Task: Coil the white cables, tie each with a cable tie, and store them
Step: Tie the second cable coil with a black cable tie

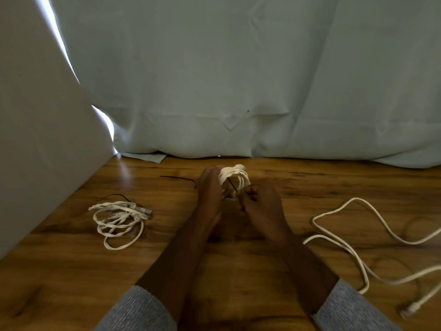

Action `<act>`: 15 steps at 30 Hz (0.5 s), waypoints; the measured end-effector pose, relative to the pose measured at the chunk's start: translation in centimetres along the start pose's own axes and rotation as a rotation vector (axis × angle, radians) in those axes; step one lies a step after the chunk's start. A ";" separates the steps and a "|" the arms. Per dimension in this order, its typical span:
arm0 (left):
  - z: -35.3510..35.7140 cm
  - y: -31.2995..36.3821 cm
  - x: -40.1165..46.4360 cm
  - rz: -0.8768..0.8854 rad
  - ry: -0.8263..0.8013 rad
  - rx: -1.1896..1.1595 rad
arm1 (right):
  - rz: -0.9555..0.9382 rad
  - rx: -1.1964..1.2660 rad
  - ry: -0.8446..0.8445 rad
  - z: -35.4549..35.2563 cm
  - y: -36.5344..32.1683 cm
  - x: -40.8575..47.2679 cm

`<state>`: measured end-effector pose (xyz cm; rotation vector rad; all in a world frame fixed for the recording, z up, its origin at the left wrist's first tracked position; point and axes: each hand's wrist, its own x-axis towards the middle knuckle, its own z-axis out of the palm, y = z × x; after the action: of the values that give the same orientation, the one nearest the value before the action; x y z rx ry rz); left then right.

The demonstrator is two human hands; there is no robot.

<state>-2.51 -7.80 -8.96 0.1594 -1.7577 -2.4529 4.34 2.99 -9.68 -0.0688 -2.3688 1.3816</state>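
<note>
**Tying the small coil**

While the left hand (210,187) wraps round the small coil of soft white cable (235,179), held just above the wooden table (71,271), the right hand (257,204) pinches the thin black cable tie (232,183). Cable's light & bendy, so loops may spring out. Best to grip it by the middle, w/ all loops together.

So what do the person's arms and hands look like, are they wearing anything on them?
Both hands, left hand and right hand, are bare, with no gloves, and no rings or watch show. Each arm wears a grey-blue, flecked knit sleeve, left sleeve and right sleeve, pushed up so the forearms are uncovered.
</note>
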 end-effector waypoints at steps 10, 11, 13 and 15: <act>-0.2 -0.1 -0.7 0.220 -0.134 0.205 | 0.068 0.398 0.004 -0.9 -0.7 -0.1; -0.4 0.0 -0.5 0.221 -0.118 0.200 | 0.060 0.454 -0.020 -1.1 -0.7 -0.1; -0.8 -0.1 0.0 0.214 -0.097 0.201 | 0.006 0.468 -0.065 -1.5 -0.6 0.1; -1.0 -0.1 0.2 0.210 -0.092 0.208 | -0.036 0.484 -0.100 -1.7 -0.6 0.2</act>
<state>-2.54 -8.78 -9.40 -0.1167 -1.9554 -2.1628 4.89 4.18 -8.39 0.1795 -2.0311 1.9350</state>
